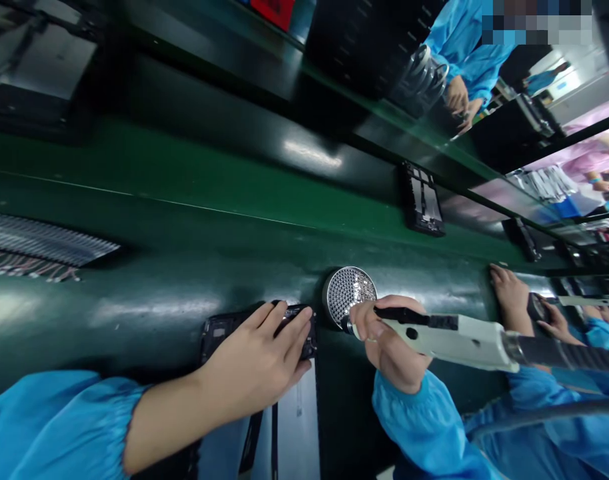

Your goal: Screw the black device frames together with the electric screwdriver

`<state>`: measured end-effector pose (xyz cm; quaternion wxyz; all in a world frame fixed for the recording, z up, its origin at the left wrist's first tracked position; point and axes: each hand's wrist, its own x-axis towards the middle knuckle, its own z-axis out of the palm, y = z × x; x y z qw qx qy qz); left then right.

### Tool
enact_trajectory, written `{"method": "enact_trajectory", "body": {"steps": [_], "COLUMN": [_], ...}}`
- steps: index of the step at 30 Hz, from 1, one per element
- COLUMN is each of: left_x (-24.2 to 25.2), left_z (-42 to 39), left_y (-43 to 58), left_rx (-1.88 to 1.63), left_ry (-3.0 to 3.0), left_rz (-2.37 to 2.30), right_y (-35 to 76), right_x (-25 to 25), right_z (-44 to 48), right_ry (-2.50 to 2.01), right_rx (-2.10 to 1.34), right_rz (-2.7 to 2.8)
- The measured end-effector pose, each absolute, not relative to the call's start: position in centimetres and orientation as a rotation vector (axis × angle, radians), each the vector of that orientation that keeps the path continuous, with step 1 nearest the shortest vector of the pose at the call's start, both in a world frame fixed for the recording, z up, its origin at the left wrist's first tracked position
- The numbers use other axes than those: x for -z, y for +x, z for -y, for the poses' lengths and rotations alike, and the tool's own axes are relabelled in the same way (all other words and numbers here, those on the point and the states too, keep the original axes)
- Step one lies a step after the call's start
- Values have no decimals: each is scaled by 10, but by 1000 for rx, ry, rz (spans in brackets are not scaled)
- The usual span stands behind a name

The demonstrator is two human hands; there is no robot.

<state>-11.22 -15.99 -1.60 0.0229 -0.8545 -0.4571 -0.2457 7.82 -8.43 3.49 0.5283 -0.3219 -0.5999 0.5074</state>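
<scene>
Across the green workbench (pixel 194 260) I see the right hand (pixel 392 353) gripping an electric screwdriver (pixel 454 339) at the perforated screw dish (pixel 341 295); the left hand (pixel 257 357) covers a black device chassis (pixel 218 330) beside it, grip unclear. Light, steady guiding seems best.

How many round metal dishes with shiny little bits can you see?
1. The round metal dish sits on the green bench, near the tip of the pale tool in the person's right hand. Others farther along the bench may be hidden.
</scene>
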Motion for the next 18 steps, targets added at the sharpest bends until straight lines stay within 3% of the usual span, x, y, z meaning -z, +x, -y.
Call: {"method": "enact_trajectory", "body": {"steps": [18], "left_x": [13], "left_z": [160], "left_y": [-112], "left_rx": [750], "left_ry": [-2619], "left_rz": [1469], "right_y": [79], "right_x": [-33], "right_z": [84], "right_ry": [-776], "right_rx": [-1194], "right_rz": [1447]}}
